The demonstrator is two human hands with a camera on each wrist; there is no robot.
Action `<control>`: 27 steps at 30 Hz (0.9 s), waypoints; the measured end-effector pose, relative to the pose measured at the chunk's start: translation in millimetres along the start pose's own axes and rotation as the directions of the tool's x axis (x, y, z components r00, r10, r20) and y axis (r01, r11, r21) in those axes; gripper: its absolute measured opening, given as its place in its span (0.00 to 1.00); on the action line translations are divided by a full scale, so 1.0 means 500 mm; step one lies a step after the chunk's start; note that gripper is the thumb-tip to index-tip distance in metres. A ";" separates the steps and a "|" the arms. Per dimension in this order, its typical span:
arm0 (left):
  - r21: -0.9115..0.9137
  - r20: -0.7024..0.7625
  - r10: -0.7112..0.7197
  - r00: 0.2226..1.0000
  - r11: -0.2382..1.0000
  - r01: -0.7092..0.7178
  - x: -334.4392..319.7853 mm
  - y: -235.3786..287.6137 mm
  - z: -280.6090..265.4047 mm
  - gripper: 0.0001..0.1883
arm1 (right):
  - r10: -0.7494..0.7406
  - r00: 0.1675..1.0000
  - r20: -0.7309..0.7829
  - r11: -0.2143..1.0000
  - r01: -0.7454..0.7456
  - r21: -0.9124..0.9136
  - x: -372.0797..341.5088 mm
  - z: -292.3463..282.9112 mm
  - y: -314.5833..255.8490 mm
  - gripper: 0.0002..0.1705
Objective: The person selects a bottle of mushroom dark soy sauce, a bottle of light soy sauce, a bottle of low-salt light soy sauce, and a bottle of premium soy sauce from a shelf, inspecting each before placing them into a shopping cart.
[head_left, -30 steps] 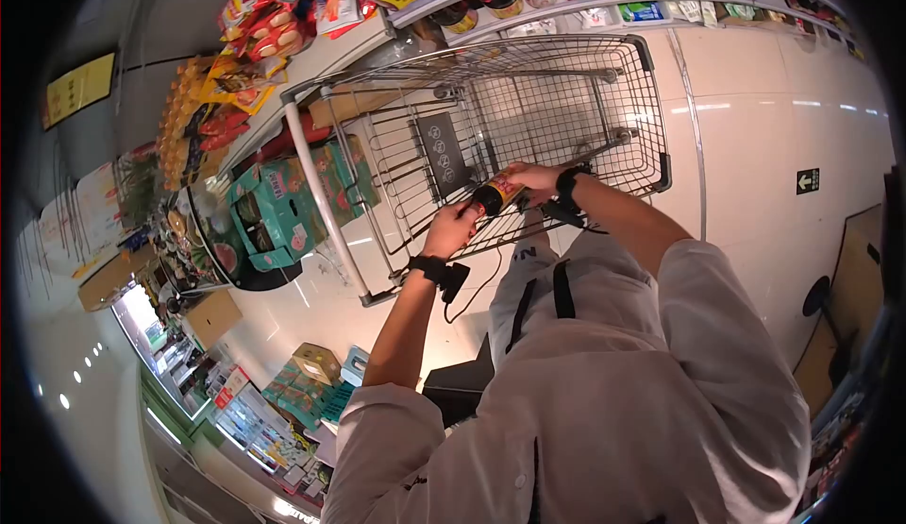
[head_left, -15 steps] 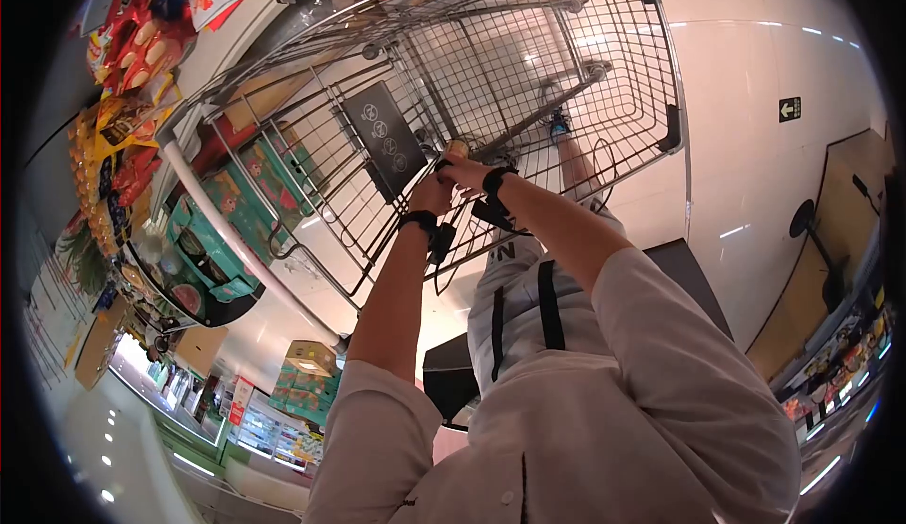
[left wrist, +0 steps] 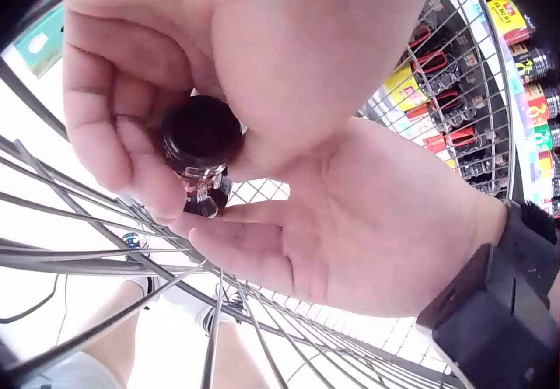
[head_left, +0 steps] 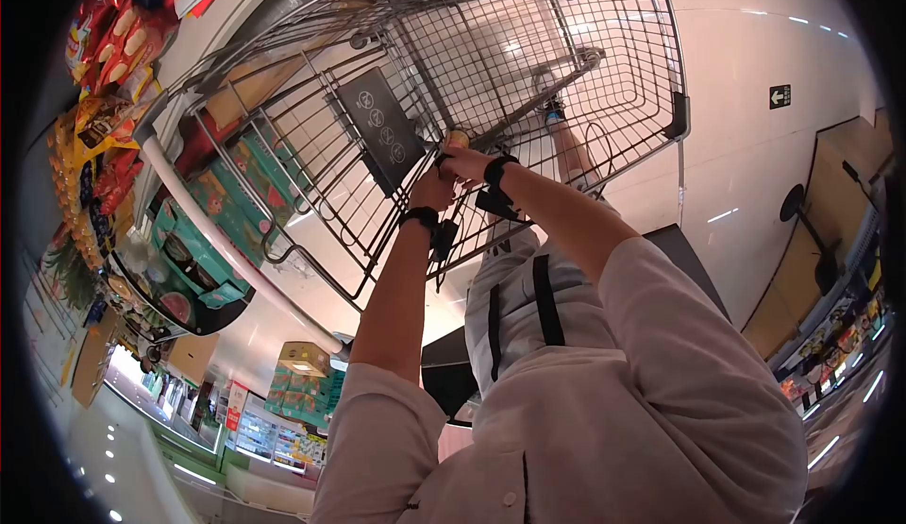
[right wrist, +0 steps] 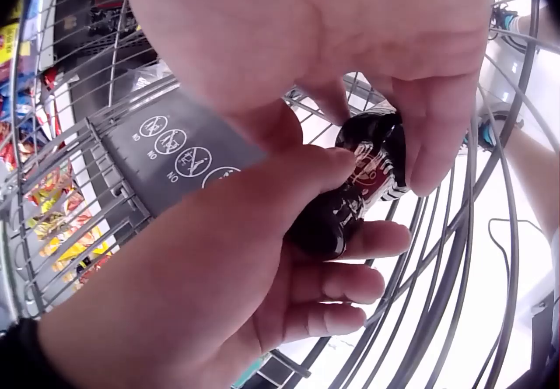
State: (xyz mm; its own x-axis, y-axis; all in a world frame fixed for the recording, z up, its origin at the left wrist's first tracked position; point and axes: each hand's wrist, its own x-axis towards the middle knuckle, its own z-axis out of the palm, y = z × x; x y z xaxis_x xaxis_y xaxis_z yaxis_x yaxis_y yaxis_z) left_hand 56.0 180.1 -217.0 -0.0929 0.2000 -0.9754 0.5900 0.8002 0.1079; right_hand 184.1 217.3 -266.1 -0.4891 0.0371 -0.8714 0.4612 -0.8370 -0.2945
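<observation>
Crowding the view: a wire shopping cart [head_left: 623,99], its mesh running behind and under the work. A grey panel [head_left: 382,127] with white "NO" symbols sits just beside both hands; the cart handle [head_left: 217,231] crosses farther left. Teal boxes [head_left: 260,184] show past the bars, red and yellow snack packs [head_left: 109,61] up the left edge. Shelf bottles [left wrist: 446,100] in rows, beyond the mesh in the left wrist view. Floor sign [head_left: 780,96], arrow on it, well apart on the right. Black straps [head_left: 420,214] on both wrists. In the way — mostly the hands themselves, which hide a good part of the bottle [right wrist: 372,175] in every view; cart wires pass close below.

Bottle is dark, with a red and pale label, held between the two hands near the cart's side wires. Left grip [head_left: 432,189] curls round the end with the black cap [left wrist: 201,126], thumb laid along the bottle toward the label, closed on it. Right grip [head_left: 467,163] wraps the other end from above, fingers bent down past its side — closed round it too, how tightly cannot tell. Bottle's yellowish end pokes out just past the right knuckles in the head view.
</observation>
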 end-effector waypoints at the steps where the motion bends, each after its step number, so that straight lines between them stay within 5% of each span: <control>1: -0.024 0.000 0.013 1.000 1.000 -0.013 0.000 -0.005 0.002 0.26 | 0.003 1.000 -0.001 1.000 -0.003 -0.004 0.003 -0.001 0.001 0.23; 4: -0.104 -0.015 0.018 1.000 0.994 -0.020 -0.002 -0.010 0.005 0.23 | 0.015 0.996 0.090 1.000 -0.012 -0.024 0.002 -0.005 -0.008 0.20; 16: -0.276 0.103 -0.082 0.991 0.955 0.108 -0.037 0.003 -0.019 0.22 | -0.008 1.000 0.009 0.976 0.009 -0.216 0.006 -0.021 0.025 0.19; 17: -0.278 0.097 -0.085 0.992 0.954 0.109 -0.054 0.011 -0.026 0.24 | -0.160 0.986 0.051 0.868 0.165 -0.469 0.017 -0.037 0.046 0.16; 19: -0.411 -0.037 -0.093 0.995 0.909 0.069 -0.075 0.012 -0.025 0.28 | -0.394 0.888 0.235 0.399 0.396 -0.827 0.028 -0.093 0.078 0.13; 21: 0.014 0.051 0.368 0.928 0.929 -0.369 0.034 -0.109 -0.033 0.30 | -0.604 0.750 0.271 -0.003 0.338 -0.941 -0.053 -0.141 0.055 0.08; 23: -0.236 -0.110 0.153 0.982 0.956 -0.175 -0.016 -0.074 -0.044 0.31 | -0.481 0.840 0.251 -0.114 0.224 -0.968 -0.126 -0.211 0.033 0.11; 24: -0.464 -0.190 0.107 0.976 0.866 -0.185 -0.119 -0.012 -0.061 0.30 | -0.464 0.885 -0.043 0.540 0.244 -0.806 -0.164 -0.246 0.037 0.13; 25: -0.483 -0.188 0.067 0.980 0.862 -0.152 -0.134 -0.004 -0.074 0.28 | -0.284 0.929 -0.236 0.938 0.217 -0.272 -0.206 -0.270 0.036 0.14; 26: -0.545 -0.213 0.127 0.969 0.808 -0.225 -0.171 0.011 -0.090 0.26 | -0.339 0.867 -0.364 0.940 0.304 -0.152 -0.294 -0.267 -0.002 0.12; 27: -0.599 -0.193 0.156 0.969 0.763 -0.242 -0.208 0.027 -0.113 0.20 | -0.297 0.922 -0.247 0.951 0.263 -0.162 -0.326 -0.321 -0.015 0.15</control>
State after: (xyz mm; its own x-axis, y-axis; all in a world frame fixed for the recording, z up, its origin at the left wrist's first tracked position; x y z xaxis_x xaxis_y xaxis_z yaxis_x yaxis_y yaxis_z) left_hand 28.2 201.9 -103.4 -0.1527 0.4276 -0.8910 -0.0081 0.9010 0.4338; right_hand 379.2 305.1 -185.0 -0.4055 0.4177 -0.8131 0.4301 -0.6977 -0.5729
